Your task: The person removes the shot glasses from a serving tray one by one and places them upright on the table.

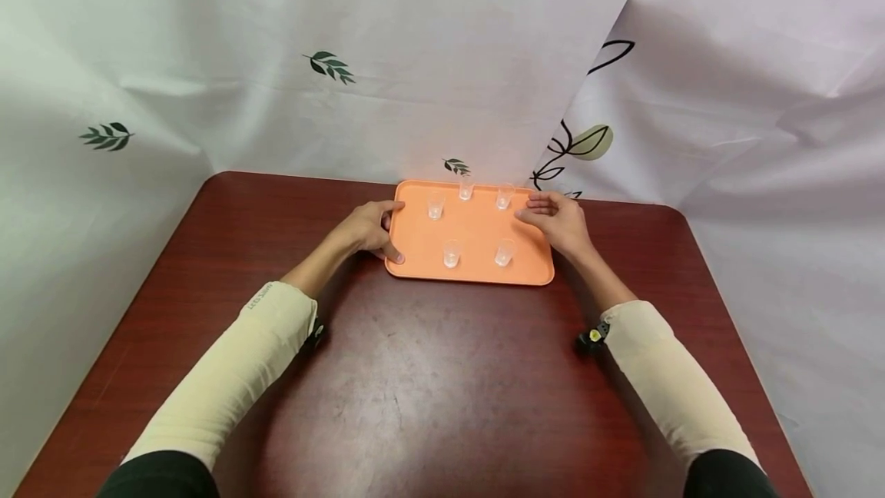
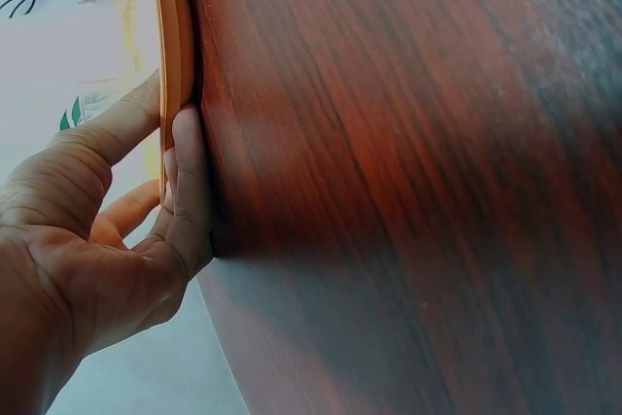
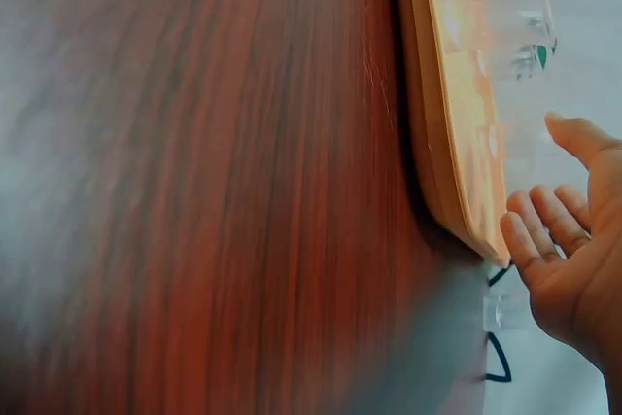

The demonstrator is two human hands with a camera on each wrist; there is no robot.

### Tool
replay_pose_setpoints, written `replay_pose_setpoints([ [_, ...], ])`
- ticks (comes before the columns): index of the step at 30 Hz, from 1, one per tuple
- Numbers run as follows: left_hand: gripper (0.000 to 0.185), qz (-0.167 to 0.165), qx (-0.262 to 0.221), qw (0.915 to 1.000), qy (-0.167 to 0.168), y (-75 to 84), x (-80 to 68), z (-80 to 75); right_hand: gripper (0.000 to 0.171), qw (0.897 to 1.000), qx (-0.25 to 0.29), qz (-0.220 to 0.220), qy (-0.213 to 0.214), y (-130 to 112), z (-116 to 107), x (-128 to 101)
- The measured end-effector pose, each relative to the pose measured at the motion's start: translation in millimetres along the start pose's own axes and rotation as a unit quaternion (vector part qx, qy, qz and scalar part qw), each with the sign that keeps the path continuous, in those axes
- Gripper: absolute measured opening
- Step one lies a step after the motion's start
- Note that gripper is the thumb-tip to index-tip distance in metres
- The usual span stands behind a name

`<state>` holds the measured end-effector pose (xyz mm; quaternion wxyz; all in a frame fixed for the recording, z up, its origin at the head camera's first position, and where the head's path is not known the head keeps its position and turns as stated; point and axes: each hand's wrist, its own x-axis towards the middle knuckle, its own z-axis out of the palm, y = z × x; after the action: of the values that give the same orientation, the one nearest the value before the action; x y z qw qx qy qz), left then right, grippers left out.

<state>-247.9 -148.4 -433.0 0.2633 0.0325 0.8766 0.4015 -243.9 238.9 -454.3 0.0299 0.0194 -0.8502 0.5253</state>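
We log left hand [image 1: 369, 227] fingers gripping orange tray [image 1: 477, 229]; right hand [image 1: 561, 226], fingers loose, hides its far right corner. Five clear cups [image 1: 452, 253] on it; curtain [image 1: 415, 106] just behind counter [image 1: 429, 375].

Soft glare across the tabletop [image 1: 415, 383]

Under the grip and on our side of it we see a dark red-brown wood-grain table [image 1: 429, 390] with rounded far corners, a dull sheen and pale scuffs nearest us. Beyond the grip we have white sheeting [image 1: 449, 14], creased, hanging past the far edge. On it we make out a dark green leaf sprig [image 1: 332, 67] straight beyond the grip, a second sprig [image 1: 107, 137] far to its left, a smaller sprig [image 1: 456, 167] beyond to its right, and, farther right, a black-outlined plant print [image 1: 591, 143] with one olive leaf.
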Motion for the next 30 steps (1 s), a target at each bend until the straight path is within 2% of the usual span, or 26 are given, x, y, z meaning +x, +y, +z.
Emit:
replay_pose_setpoints([
  [7,0.126,0.000,-0.005,1.0000,-0.005,2.4,-1.2,0.5,0.059,0.999,0.025,0.023,0.007,1,13,9],
  [19,0.125,0.001,-0.007,1.0000,-0.003,1.5,0.8,0.9,0.066,0.998,0.054,0.021,0.017,-5,32,24],
  [30,0.124,-0.001,-0.010,0.9999,0.000,0.0,3.4,0.1,0.049,0.998,0.067,-0.001,0.021,-3,42,30],
])
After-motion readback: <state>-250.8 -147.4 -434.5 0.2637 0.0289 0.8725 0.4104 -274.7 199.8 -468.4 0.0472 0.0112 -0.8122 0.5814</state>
